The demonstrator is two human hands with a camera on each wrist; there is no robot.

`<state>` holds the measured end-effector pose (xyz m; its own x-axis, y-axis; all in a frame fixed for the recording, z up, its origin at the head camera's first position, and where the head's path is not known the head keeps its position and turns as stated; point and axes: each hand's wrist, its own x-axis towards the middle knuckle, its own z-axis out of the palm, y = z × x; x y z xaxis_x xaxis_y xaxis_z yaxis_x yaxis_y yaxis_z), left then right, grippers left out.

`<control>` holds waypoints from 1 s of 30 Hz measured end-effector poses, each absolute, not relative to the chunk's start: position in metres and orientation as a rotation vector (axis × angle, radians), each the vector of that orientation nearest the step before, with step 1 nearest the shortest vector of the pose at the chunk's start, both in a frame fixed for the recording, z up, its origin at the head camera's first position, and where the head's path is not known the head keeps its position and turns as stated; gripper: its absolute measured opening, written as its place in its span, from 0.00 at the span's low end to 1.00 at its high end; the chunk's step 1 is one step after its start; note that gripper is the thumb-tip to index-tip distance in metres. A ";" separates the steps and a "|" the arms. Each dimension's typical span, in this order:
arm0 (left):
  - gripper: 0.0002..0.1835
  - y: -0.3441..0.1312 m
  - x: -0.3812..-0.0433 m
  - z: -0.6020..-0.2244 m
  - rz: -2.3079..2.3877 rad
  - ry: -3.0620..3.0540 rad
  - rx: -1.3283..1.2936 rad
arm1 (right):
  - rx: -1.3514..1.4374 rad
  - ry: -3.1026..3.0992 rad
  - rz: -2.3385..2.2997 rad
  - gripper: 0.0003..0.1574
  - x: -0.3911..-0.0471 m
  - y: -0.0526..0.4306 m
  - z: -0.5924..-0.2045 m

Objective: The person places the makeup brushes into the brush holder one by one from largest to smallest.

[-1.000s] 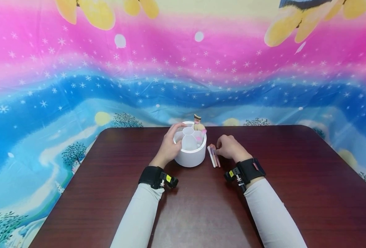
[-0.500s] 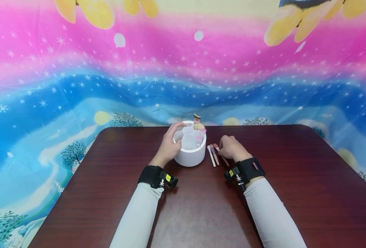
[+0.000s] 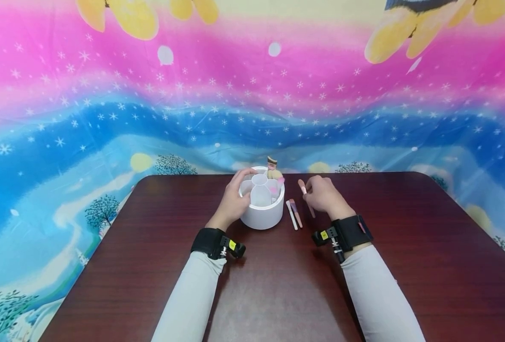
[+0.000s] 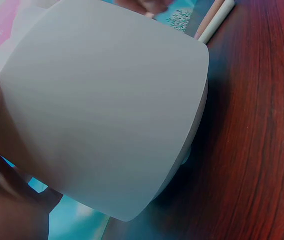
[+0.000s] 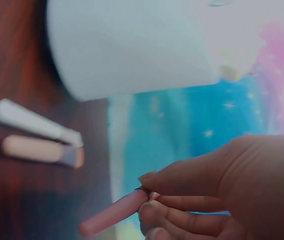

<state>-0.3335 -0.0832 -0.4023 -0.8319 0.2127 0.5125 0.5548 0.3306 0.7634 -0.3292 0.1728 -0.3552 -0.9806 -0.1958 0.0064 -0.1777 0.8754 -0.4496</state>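
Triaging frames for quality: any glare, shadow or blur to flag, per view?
Head: pale glare on the table between the forearms; left wrist: dark shadow beside the base of the container; right wrist: white brush and tan brush blurred, held brush and fingers sharper, upper right washed out.

White holder [image 5: 132, 47], blurry (right wrist view)

Both arms [image 3: 190, 297] reach forward, left hand [image 3: 232, 199] curved in a grip, right hand [image 3: 324, 195] pinching.
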 end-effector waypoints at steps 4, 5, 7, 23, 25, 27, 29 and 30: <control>0.34 -0.083 -0.334 -0.404 -1.502 -2.284 -0.680 | -0.355 3.028 -0.817 0.10 -0.326 0.171 -0.346; 0.34 -0.084 -0.333 -0.404 -1.502 -2.282 -0.680 | -0.366 3.029 -0.833 0.11 -0.325 0.170 -0.345; 0.34 -0.084 -0.333 -0.404 -1.503 -2.280 -0.682 | -0.382 3.023 -0.859 0.12 -0.323 0.169 -0.342; 0.33 -0.082 -0.329 -0.400 -1.497 -2.271 -0.693 | -0.501 3.079 -1.108 0.11 -0.305 0.160 -0.313; 0.32 -0.081 -0.323 -0.393 -1.505 -2.266 -0.700 | -0.536 3.090 -1.154 0.11 -0.302 0.158 -0.308; 0.31 -0.081 -0.316 -0.385 -1.515 -2.262 -0.706 | -0.565 3.100 -1.194 0.10 -0.299 0.156 -0.304; 0.30 -0.080 -0.310 -0.378 -1.522 -2.262 -0.707 | -0.575 3.092 -1.246 0.10 -0.296 0.154 -0.301; 0.30 -0.080 -0.307 -0.376 -1.521 -2.265 -0.705 | -0.581 3.083 -1.270 0.10 -0.295 0.153 -0.299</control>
<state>-0.3070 -0.0804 -0.3755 -0.8259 0.2200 0.5191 0.5638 0.3104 0.7654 -0.2952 0.1534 -0.2995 -0.9126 -0.2179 0.3458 -0.3982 0.6646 -0.6322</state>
